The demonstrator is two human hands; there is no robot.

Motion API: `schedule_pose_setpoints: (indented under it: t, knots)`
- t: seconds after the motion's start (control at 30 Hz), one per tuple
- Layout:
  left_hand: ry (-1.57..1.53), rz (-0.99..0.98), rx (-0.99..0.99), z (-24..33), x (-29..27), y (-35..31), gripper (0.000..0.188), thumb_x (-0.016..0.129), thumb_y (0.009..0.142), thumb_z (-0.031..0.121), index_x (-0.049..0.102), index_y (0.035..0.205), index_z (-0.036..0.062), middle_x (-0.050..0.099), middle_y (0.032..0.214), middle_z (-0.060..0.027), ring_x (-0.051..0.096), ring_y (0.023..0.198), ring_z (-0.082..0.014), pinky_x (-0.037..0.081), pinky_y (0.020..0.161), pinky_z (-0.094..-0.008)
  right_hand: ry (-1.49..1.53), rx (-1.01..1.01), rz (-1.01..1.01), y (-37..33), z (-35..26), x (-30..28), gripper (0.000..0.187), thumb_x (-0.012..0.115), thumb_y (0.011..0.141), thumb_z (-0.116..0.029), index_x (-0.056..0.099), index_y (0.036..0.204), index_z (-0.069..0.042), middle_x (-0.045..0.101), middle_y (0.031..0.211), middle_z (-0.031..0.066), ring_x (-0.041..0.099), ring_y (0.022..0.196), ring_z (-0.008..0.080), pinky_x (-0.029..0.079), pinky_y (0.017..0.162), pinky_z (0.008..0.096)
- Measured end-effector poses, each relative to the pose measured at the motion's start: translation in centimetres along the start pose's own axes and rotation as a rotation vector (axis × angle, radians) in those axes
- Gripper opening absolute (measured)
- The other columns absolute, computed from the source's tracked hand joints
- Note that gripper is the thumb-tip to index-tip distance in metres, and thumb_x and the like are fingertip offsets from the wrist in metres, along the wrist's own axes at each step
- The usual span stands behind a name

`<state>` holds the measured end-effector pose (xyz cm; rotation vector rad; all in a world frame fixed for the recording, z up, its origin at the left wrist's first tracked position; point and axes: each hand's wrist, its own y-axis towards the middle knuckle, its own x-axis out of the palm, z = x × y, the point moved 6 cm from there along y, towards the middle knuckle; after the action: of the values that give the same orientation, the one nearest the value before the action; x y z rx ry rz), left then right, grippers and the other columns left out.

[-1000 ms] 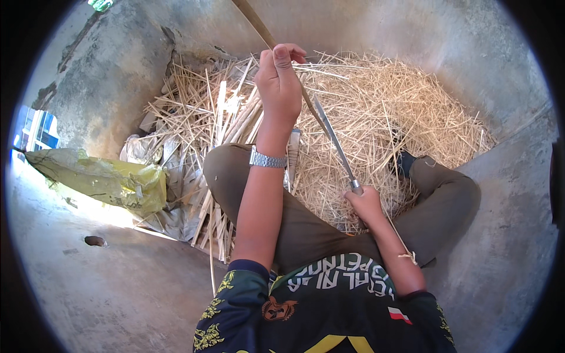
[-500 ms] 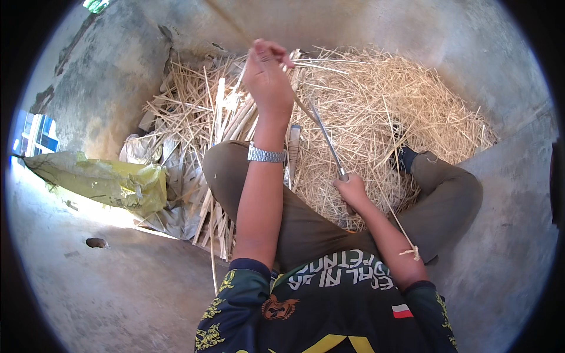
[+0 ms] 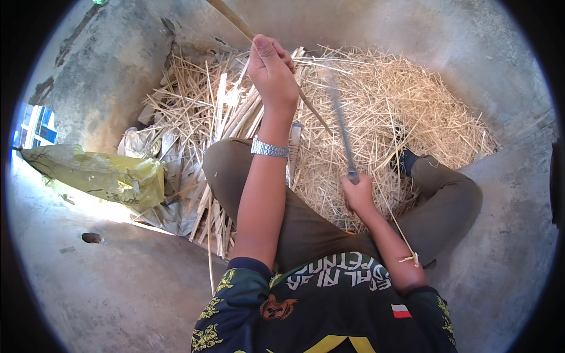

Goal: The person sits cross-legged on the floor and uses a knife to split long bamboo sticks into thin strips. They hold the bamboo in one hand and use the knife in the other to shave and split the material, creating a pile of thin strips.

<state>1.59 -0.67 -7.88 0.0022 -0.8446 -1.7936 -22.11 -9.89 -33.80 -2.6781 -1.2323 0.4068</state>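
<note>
A long, straight, slender strip [image 3: 233, 20] of tan-brown, wood-like material slants across the upper middle, from beyond the top edge at 11 o'clock down to a free end at about half past 1. Its upper stretch shows a broad, smooth face, lighter along one side; below the fist it looks narrower and darker, ending in a thin tip. The left hand [image 3: 273, 73], at 12 o'clock, is closed around it, thumb uppermost. Just beside the tip, a visible gap apart, is a knife [image 3: 343, 132], its grey blade pointing toward 12 o'clock and blurred toward its end. The right hand [image 3: 359, 193], at 3 o'clock, grips its handle. Beyond them, fine pale shavings [image 3: 435, 106] heap at 2 o'clock, split strips [image 3: 242, 122] lie at 11, and a yellowish sack [image 3: 138, 179] at 9.
</note>
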Motion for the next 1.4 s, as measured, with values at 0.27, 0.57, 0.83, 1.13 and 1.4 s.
schedule_pose_setpoints:
  t: [0.27,0.57,0.83,1.13,1.4]
  knots:
    - [0.001,-0.033,0.06,0.5,-0.4,0.1,0.051,0.035,0.105,0.054,0.033,0.078,0.0115,0.028,0.061,0.0031,0.028,0.049,-0.0078,0.023,0.046,-0.0262,-0.08,0.077,0.061,0.6,-1.4,-1.8,0.025,0.067,0.082,-0.019,0.057,0.066,-0.002,0.055,0.057,0.0039,0.05,0.05,0.0134,0.041,0.049,0.0329]
    - [-0.001,-0.063,0.058,0.2,0.7,0.0,0.051,0.036,0.105,0.055,0.033,0.078,0.0113,0.027,0.061,0.0032,0.027,0.049,-0.0073,0.022,0.045,-0.0259,-0.111,0.077,-0.014,1.2,1.7,0.3,0.026,0.068,0.082,-0.023,0.061,0.07,-0.001,0.057,0.06,0.0051,0.051,0.055,0.0137,0.042,0.056,0.0346]
    - [-0.006,-0.059,0.076,0.3,0.2,0.1,0.05,0.036,0.105,0.053,0.036,0.079,0.0106,0.029,0.062,0.003,0.029,0.049,-0.0072,0.023,0.045,-0.0255,-0.263,0.151,-0.001,1.8,1.3,-0.2,0.029,0.069,0.083,-0.024,0.058,0.067,-0.003,0.053,0.055,0.002,0.053,0.049,0.0118,0.043,0.05,0.0313]
    - [0.036,-0.033,0.061,0.4,0.4,0.0,0.051,0.035,0.105,0.055,0.038,0.083,0.0086,0.03,0.064,0.002,0.03,0.051,-0.0083,0.026,0.047,-0.0258,-0.048,-0.296,0.184,0.7,-4.6,-0.8,0.029,0.072,0.085,-0.023,0.058,0.071,-0.002,0.052,0.056,0.0019,0.047,0.054,0.0084,0.04,0.051,0.0331]
    - [0.029,-0.019,0.081,0.3,-0.3,0.1,0.051,0.036,0.105,0.055,0.038,0.083,0.0082,0.03,0.063,0.0021,0.03,0.05,-0.0077,0.024,0.046,-0.0256,-0.414,0.184,0.029,4.3,7.4,-0.5,0.036,0.072,0.083,-0.025,0.058,0.1,0.002,0.065,0.076,0.0122,0.061,0.058,0.0203,0.05,0.059,0.0353]
